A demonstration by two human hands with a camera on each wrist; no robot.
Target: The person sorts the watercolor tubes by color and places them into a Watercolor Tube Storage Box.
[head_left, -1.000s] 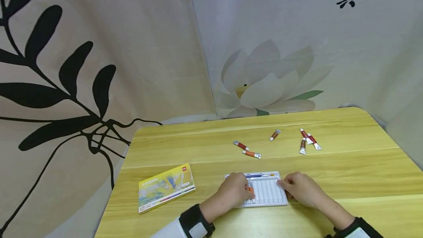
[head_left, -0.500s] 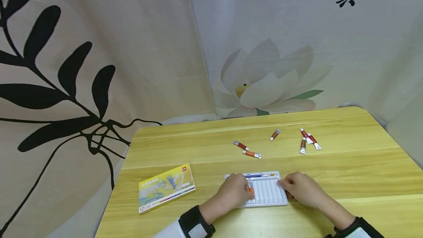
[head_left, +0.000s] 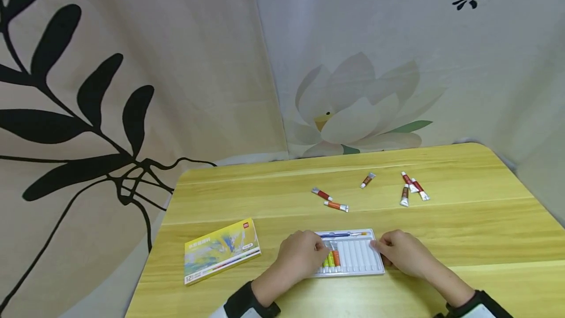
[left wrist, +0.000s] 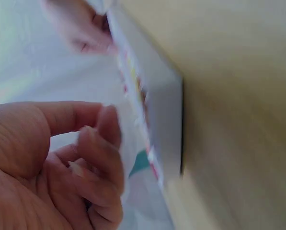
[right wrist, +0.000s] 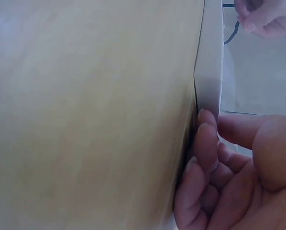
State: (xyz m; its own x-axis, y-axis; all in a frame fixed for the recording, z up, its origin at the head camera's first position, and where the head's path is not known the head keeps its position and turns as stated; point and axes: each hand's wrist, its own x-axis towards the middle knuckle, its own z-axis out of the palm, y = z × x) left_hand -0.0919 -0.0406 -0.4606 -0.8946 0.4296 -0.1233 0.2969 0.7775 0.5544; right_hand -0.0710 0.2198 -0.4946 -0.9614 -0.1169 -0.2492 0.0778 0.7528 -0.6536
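Note:
A white slotted paint tray (head_left: 357, 258) lies on the table, with a blue-handled paintbrush (head_left: 340, 234) along its far side. In its left slots sit paint tubes, an orange one (head_left: 336, 258) and a yellow one (head_left: 331, 259) among them. My left hand (head_left: 302, 254) is over the tray's left end, hiding part of it; in the left wrist view its fingers are loosely bent, holding nothing. With thumb and fingers my right hand (head_left: 403, 253) pinches the tray's right edge, as the right wrist view also shows at the tray's side wall (right wrist: 210, 72).
A yellow paint box (head_left: 222, 251) lies to the left of the tray. Behind the tray are loose tubes: a red one (head_left: 321, 194), an orange one (head_left: 336, 206), a brown one (head_left: 368, 180) and a small cluster (head_left: 412, 188) farther right. A printed curtain (head_left: 212, 63) hangs behind the table.
My left hand has let go of the orange tube in its slot and drawn back to the left, uncovering the yellow-green tubes beside it. The right hand has stayed on the tray edge.

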